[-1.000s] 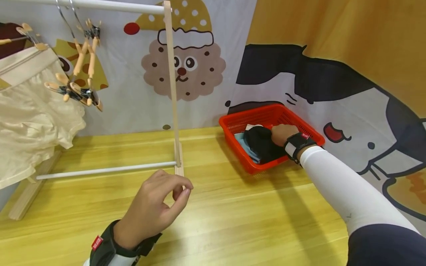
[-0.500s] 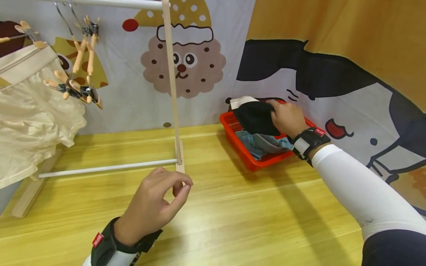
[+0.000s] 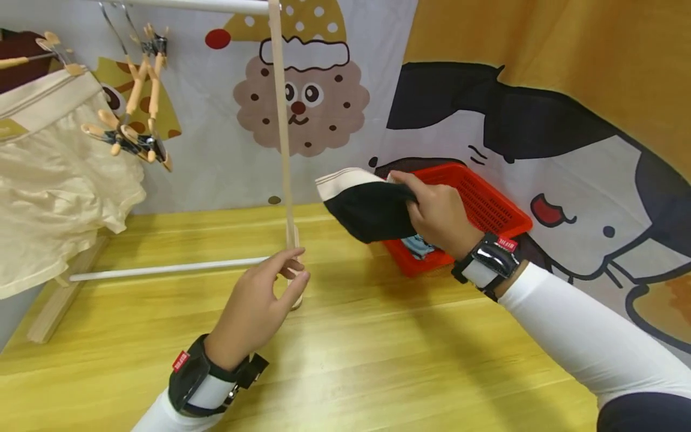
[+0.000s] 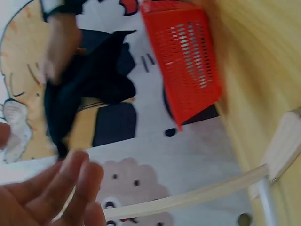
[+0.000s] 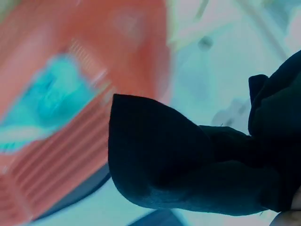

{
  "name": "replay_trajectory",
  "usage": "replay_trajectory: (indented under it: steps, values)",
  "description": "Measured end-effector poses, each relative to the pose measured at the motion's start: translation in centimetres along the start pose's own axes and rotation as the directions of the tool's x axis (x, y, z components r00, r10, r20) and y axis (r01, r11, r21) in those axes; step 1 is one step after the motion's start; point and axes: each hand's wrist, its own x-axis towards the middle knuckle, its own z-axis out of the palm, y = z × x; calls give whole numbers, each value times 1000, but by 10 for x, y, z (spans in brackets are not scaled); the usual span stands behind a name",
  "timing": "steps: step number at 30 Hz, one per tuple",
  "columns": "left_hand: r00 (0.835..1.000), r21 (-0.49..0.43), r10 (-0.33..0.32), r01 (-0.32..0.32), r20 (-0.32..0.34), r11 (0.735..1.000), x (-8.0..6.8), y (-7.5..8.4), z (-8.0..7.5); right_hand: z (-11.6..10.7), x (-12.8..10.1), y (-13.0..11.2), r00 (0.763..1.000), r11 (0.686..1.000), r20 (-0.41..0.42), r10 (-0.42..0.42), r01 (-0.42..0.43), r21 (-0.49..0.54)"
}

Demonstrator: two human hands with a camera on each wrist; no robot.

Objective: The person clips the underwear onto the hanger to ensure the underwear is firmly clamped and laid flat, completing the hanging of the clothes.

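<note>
My right hand pinches a folded black garment with a cream waistband, holding it in the air over the near left side of the red basket. In the right wrist view the black cloth hangs in loose folds; its exact cut cannot be told. Pale blue clothing lies in the basket, mostly hidden by the garment and hand. My left hand is lifted over the table with loosely bent fingers and nothing in them, near the foot of the wooden upright.
The drying rack's white top rail carries cream shorts on a clip hanger and spare clip hangers. Its white lower bar runs above the wooden table. A printed cartoon curtain stands behind.
My right hand has lifted the black garment out of the red basket and carried it left, toward me. My left hand has moved slightly up, and its fingers have parted a little.
</note>
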Motion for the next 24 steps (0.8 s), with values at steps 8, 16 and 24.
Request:
replay_trajectory:
  steps: [8,16,24]
  values:
    - [975,-196,-212,220,59,956,3,-16,12,33,-44,-54,988,986,88,-125,114,122]
    - [976,-240,-218,213,5,947,-4,-29,18,71,-83,-70,932,992,348,-104,73,102]
    - [993,-51,-114,115,28,992,-13,-34,8,79,-86,-66,689,958,691,-220,19,286]
